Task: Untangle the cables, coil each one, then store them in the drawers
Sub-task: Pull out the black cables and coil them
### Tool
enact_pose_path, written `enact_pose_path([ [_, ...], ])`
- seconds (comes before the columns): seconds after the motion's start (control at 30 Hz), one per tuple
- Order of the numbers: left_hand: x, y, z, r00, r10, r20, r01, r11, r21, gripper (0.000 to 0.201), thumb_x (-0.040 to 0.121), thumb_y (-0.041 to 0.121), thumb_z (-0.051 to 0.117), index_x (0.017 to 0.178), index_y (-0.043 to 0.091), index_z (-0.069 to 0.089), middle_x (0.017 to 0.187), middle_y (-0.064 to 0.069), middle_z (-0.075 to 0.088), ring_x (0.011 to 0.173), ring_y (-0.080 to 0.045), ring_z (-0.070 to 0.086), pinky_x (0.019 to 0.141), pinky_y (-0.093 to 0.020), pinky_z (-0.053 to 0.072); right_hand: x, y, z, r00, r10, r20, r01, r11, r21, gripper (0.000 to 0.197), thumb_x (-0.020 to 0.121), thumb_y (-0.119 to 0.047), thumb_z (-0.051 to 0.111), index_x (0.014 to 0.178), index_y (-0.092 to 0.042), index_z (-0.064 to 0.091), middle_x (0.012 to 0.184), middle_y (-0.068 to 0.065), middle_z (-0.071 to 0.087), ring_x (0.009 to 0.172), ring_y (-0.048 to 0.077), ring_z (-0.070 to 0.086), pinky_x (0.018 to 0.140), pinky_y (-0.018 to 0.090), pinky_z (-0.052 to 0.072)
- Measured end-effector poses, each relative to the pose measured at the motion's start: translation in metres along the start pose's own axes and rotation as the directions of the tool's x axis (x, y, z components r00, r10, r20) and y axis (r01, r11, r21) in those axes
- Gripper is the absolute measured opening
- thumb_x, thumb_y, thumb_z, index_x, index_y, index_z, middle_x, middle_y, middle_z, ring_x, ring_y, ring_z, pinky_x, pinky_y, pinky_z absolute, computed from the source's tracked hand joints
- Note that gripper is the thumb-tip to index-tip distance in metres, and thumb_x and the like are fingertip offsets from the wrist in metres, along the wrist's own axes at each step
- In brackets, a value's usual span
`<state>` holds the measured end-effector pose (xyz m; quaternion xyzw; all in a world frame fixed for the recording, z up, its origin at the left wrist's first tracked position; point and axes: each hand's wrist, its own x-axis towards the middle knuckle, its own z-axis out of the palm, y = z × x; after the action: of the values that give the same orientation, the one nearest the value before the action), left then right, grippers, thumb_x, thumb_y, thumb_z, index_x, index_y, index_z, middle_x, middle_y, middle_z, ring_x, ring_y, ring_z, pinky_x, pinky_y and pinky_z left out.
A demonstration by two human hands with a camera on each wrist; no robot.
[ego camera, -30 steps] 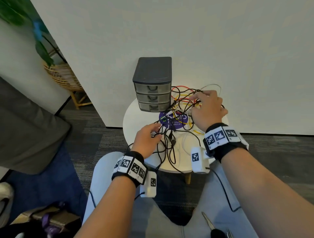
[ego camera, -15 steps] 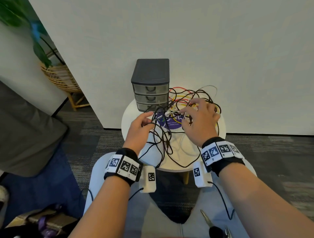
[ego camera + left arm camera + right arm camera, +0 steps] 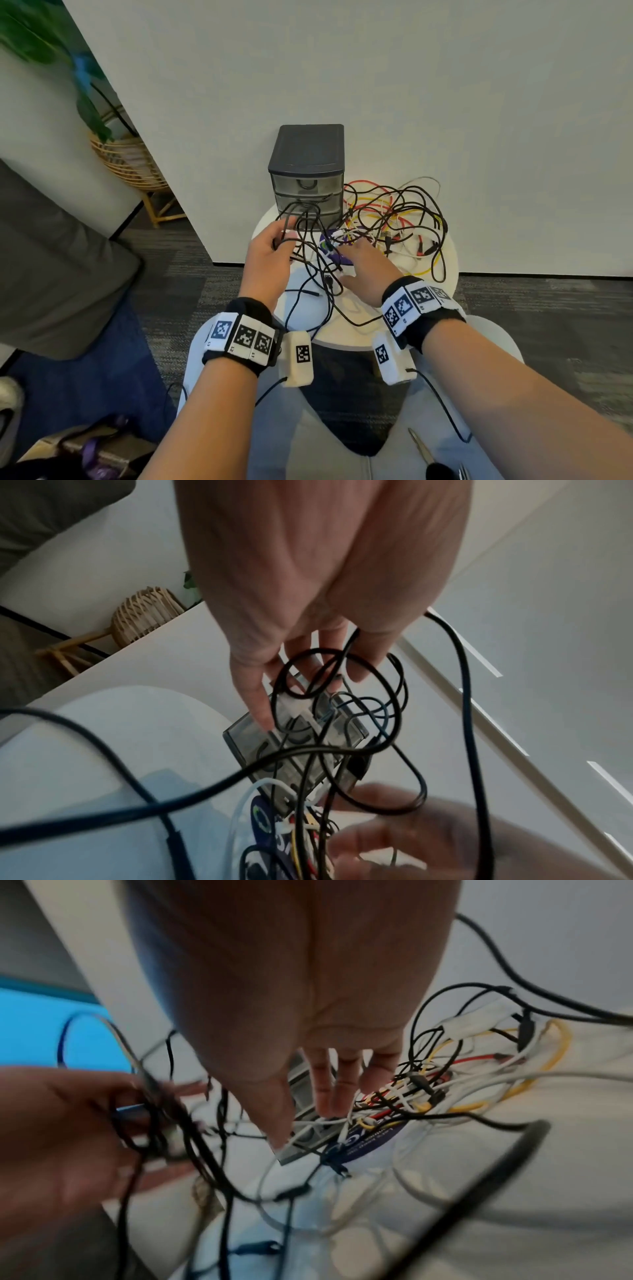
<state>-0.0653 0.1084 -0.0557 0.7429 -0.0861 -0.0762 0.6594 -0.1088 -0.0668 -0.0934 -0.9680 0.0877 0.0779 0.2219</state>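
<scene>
A tangle of black, red, yellow and white cables (image 3: 394, 219) lies on the round white table (image 3: 445, 260), to the right of a small dark unit of three drawers (image 3: 306, 171), all shut. My left hand (image 3: 284, 236) is raised in front of the drawers and grips loops of a black cable (image 3: 394, 696), which hang off its fingers (image 3: 260, 704). My right hand (image 3: 349, 263) hovers low over the near part of the tangle (image 3: 445, 1083), with its fingers (image 3: 335, 1091) straight and nothing held.
A purple round sticker (image 3: 337, 253) lies on the table under the cables. A white wall stands right behind the table. A wicker plant stand (image 3: 130, 164) and a grey cushion (image 3: 51, 274) are to the left. Scissors (image 3: 424, 448) rest on my lap.
My left hand has gone up and forward from the table's front edge to the drawers, lifting black cable loops. My right hand has drawn back from the far tangle toward the sticker.
</scene>
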Motion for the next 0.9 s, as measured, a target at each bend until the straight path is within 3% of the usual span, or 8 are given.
enact_pose_path([
  [0.1,0.003,0.009,-0.005,0.997,0.044,-0.057,-0.045,0.998,-0.032,0.031,0.108,0.017,0.044,0.127,0.031,0.064,0.099,0.011,0.064,0.092,-0.005,0.059,0.089,-0.03,0.053,0.008,0.008,0.005,0.984,0.104,0.144,-0.084,0.987,-0.134,0.065,0.097,-0.02,0.061,0.154,-0.018,0.03,0.155,0.012,0.026,0.132,0.035,0.048,0.106,0.044,0.046],
  [0.2,0.007,0.011,-0.012,0.996,0.034,-0.088,-0.039,0.998,-0.052,0.032,0.109,0.02,0.043,0.128,0.035,0.064,0.1,0.007,0.064,0.096,-0.011,0.06,0.092,-0.034,0.055,0.01,0.013,0.009,0.978,0.14,0.156,-0.107,0.973,-0.202,0.058,0.096,-0.011,0.06,0.149,-0.016,0.037,0.15,0.011,0.032,0.129,0.034,0.051,0.103,0.045,0.048],
  [0.3,0.009,0.008,-0.013,0.997,0.011,-0.083,-0.018,0.997,-0.079,0.033,0.109,0.018,0.044,0.132,0.032,0.063,0.099,0.003,0.062,0.093,-0.014,0.058,0.092,-0.034,0.055,0.011,0.015,0.004,0.993,0.11,0.05,-0.102,0.985,-0.137,0.033,0.099,-0.01,0.054,0.131,-0.017,0.057,0.131,0.009,0.051,0.119,0.031,0.057,0.097,0.043,0.051],
  [0.37,0.009,0.004,-0.012,0.998,-0.009,-0.069,0.004,0.997,-0.079,0.034,0.109,0.018,0.044,0.137,0.029,0.06,0.101,0.004,0.062,0.094,-0.014,0.058,0.091,-0.031,0.054,0.01,0.014,-0.004,0.992,0.103,-0.07,-0.103,0.995,-0.001,0.016,0.099,-0.014,0.053,0.105,-0.017,0.067,0.111,0.007,0.065,0.103,0.029,0.063,0.089,0.041,0.053],
  [0.43,0.009,0.001,-0.01,0.998,-0.028,-0.058,0.023,0.996,-0.081,0.035,0.108,0.018,0.045,0.139,0.028,0.059,0.102,0.006,0.062,0.093,-0.013,0.058,0.09,-0.031,0.054,0.009,0.013,-0.014,0.978,0.102,-0.18,-0.08,0.989,0.124,0.017,0.098,-0.015,0.054,0.092,-0.014,0.07,0.096,0.006,0.068,0.091,0.025,0.063,0.082,0.039,0.054],
  [0.6,0.013,-0.002,-0.008,0.999,-0.04,-0.012,0.039,0.998,-0.047,0.038,0.106,0.014,0.051,0.142,0.024,0.056,0.106,0.004,0.062,0.096,-0.014,0.059,0.097,-0.034,0.052,0.006,0.01,-0.042,0.95,0.082,-0.3,-0.004,0.968,0.251,0.018,0.097,-0.013,0.058,0.09,-0.013,0.075,0.089,0.001,0.071,0.085,0.018,0.063,0.072,0.029,0.047],
  [0.8,0.022,0.002,-0.007,0.997,-0.024,0.074,0.018,0.997,0.081,0.042,0.103,0.008,0.055,0.141,0.023,0.057,0.12,0.006,0.064,0.109,-0.006,0.062,0.101,-0.03,0.05,0.005,0.007,-0.056,0.923,0.078,-0.376,0.054,0.943,0.327,0.02,0.095,-0.012,0.061,0.105,-0.021,0.075,0.102,-0.005,0.07,0.095,0.012,0.062,0.082,0.025,0.047],
  [0.9,0.024,0.001,-0.003,0.991,-0.016,0.133,-0.004,0.989,0.145,0.038,0.103,0.007,0.053,0.138,0.021,0.061,0.131,0.006,0.065,0.109,0.001,0.061,0.102,-0.027,0.049,0.004,-0.004,-0.058,0.911,0.021,-0.411,0.168,0.893,0.418,0.022,0.093,-0.01,0.062,0.108,-0.02,0.074,0.096,-0.01,0.068,0.075,0.001,0.058,0.081,0.027,0.048],
])
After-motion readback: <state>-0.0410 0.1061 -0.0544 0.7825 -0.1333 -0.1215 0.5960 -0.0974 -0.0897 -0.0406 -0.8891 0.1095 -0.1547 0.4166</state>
